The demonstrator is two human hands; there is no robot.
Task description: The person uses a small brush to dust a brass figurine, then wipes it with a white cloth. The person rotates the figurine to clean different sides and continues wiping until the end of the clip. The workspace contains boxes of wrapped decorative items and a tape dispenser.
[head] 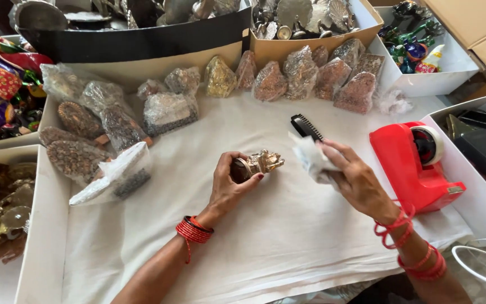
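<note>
In left hand (233, 183): gripped brass figurine (257, 164)

A red tape dispenser (414, 166) sits on the white cloth (265, 236), and a black comb (306, 126) lies to its left. Beyond the dispenser, a row of wrapped figurines (310, 76) lines the cloth's far edge against a cardboard box (316, 42). Far left of it lie more plastic-wrapped pieces (99, 141).
</note>
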